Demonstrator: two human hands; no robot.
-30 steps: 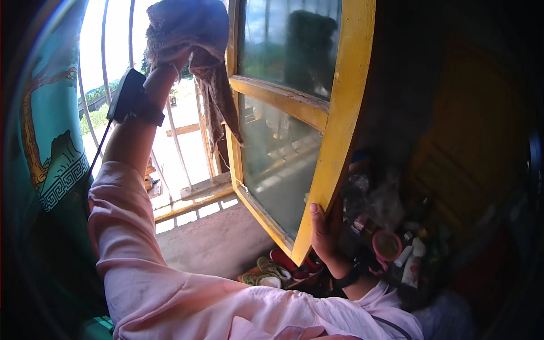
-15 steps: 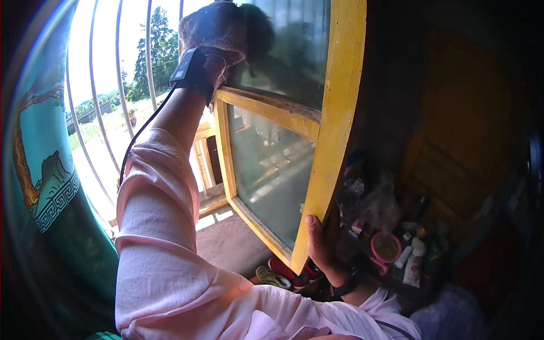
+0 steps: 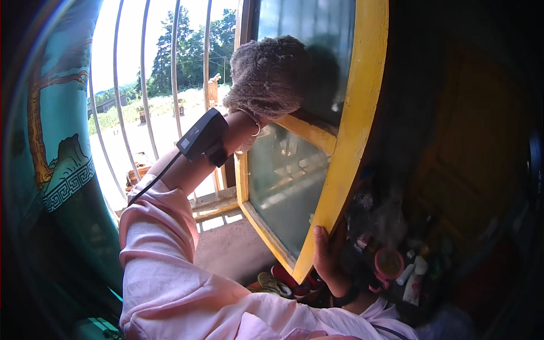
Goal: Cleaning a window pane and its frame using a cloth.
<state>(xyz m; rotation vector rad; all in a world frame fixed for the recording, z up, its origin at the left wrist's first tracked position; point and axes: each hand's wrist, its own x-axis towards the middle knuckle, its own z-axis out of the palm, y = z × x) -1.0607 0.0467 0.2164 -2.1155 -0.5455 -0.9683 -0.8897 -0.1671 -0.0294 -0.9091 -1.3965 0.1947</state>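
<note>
My left hand (image 3: 262,121) is wrapped in a fuzzy grey-brown cleaning cloth (image 3: 267,76), which hides the fingers. Cloth and hand are up against the upper glass pane (image 3: 303,28) of a yellow wooden window sash (image 3: 362,102), just above its crossbar. The sash stands swung inward. My right hand (image 3: 331,258) grips the sash's near lower edge, thumb on the front face and fingers hidden behind it. Below the crossbar, the lower pane (image 3: 289,184) carries reflections. A dark box-shaped device (image 3: 203,135) with a cable is strapped to my left wrist.
Vertical metal bars (image 3: 146,79) cross the window opening. At the left hangs a teal patterned curtain or panel (image 3: 62,136). Shoes (image 3: 275,284) lie under the sash. A pink round-framed mirror-like item (image 3: 389,263) and white bottles (image 3: 415,277) sit at the lower right.
My left hand and the cloth have come down the upper pane, nearer to me. The whole view has shifted, so the sash appears further right. My right hand keeps its grip on the sash edge.
</note>
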